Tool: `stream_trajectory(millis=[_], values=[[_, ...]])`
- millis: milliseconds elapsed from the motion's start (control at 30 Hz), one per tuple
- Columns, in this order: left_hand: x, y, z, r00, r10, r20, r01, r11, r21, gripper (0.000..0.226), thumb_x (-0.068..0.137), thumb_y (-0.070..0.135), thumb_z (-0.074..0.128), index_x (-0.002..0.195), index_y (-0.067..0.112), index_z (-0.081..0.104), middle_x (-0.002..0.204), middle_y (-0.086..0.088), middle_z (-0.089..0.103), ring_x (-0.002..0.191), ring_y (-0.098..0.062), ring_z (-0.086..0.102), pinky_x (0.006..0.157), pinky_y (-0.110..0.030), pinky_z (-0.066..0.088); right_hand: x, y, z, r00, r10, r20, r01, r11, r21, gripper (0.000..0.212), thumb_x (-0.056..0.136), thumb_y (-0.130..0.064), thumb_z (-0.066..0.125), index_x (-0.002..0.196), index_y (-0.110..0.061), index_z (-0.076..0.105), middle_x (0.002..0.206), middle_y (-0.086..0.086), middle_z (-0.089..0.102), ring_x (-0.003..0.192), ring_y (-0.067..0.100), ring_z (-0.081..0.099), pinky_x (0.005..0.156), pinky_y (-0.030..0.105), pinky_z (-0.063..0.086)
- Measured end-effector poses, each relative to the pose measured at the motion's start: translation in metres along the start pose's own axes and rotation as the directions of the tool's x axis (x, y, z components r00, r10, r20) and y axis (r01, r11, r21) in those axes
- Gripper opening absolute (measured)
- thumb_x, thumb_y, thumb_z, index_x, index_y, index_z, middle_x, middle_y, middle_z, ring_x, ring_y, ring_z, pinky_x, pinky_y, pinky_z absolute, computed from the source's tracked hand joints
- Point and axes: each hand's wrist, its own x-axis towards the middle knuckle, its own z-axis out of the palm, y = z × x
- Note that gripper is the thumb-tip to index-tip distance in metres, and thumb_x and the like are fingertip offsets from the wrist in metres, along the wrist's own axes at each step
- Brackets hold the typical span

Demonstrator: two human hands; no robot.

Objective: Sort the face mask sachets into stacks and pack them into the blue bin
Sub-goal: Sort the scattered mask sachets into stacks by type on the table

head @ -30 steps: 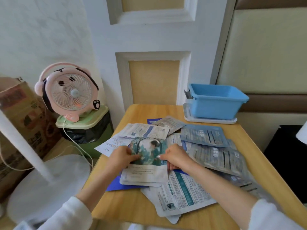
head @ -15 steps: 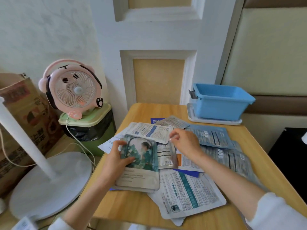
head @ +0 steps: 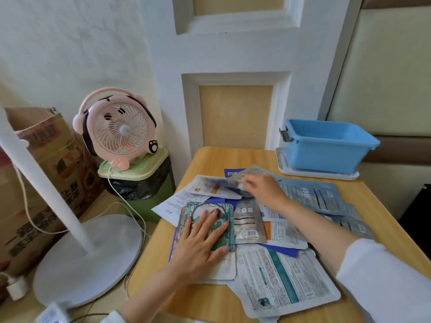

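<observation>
Several face mask sachets lie scattered over the wooden table (head: 210, 306). My left hand (head: 200, 243) presses flat on a green illustrated sachet (head: 227, 212) that tops a small stack at the table's left. My right hand (head: 263, 190) reaches toward the far sachets and touches a white sachet (head: 210, 186); motion blur hides its fingertips, so whether it grips is unclear. A silver sachet (head: 248, 223) lies beside the stack. Blue-grey sachets (head: 312, 197) lie to the right. The blue bin (head: 326, 145) stands hollow on a white tray (head: 319, 174) at the far right corner.
A large white-and-teal sachet (head: 284, 280) lies near the front edge. Left of the table are a pink desk fan (head: 116, 129) on a green waste bin (head: 140, 183), a white floor-fan base (head: 88, 259) and a cardboard box (head: 42, 173).
My left hand laid the green sachet stack flat and now presses on it. My right hand moved away from me to the far sachets. The camera view shifted slightly.
</observation>
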Motion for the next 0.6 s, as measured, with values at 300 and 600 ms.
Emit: stream_trajectory(millis=[300, 600], values=[[0.008, -0.016, -0.079, 0.849, -0.520, 0.090, 0.032, -0.120, -0.992, 0.073, 0.094, 0.060, 0.014, 0.104, 0.009, 0.065, 0.086, -0.008, 0.074, 0.080, -0.025, 0.068, 0.064, -0.028, 0.057, 0.013, -0.053, -0.061, 0.986, 0.109, 0.129, -0.169, 0.589, 0.790, 0.017, 0.085, -0.018, 0.063, 0.083, -0.001, 0.061, 0.074, 0.005, 0.069, 0.069, 0.020, 0.065, 0.072, 0.036, 0.050], [0.008, -0.018, -0.098, 0.947, -0.149, 0.283, 0.254, -0.188, -0.949, 0.089, 0.041, 0.054, 0.088, 0.107, 0.001, 0.063, 0.096, -0.015, 0.072, 0.077, -0.025, 0.071, 0.060, -0.031, 0.059, 0.005, -0.075, -0.043, 0.984, 0.113, 0.141, -0.172, 0.828, 0.534, 0.016, 0.088, -0.017, 0.064, 0.078, -0.007, 0.056, 0.069, 0.005, 0.057, 0.061, 0.013, 0.059, 0.060, 0.028, 0.047]])
